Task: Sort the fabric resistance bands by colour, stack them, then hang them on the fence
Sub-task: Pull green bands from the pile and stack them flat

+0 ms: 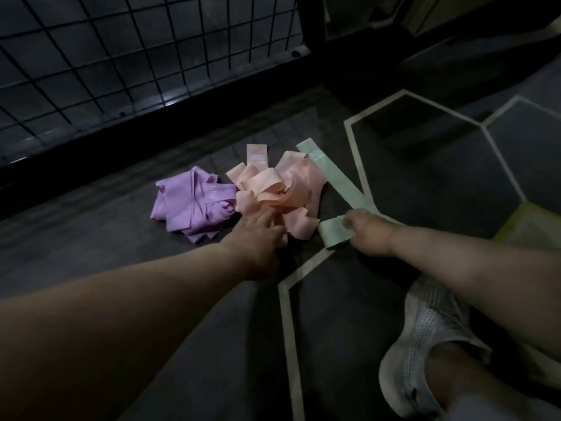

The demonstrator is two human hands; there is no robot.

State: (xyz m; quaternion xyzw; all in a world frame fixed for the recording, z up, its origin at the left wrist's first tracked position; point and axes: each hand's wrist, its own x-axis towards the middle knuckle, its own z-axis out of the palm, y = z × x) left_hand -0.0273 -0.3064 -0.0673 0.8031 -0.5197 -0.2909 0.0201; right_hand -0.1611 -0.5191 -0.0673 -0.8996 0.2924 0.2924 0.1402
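Head view is showing purple bands (pixel 188 208) lying at 9 o'clock of the peach bands (pixel 273 189), on the floor (pixel 91 232) below the wire fence (pixel 121 56). A mint green band (pixel 340 183) is lying at 3 o'clock. The left hand (pixel 261 238) is touching the peach bands with straight fingers, and the right hand (pixel 368 233) is pinching the mint green band's near end.

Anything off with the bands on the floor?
Peach bands are a tangled heap, loops twisted, not a stack. Purple bands beside them are crumpled too. Green band lies flat, right hand pinching its near end. No damage visible.
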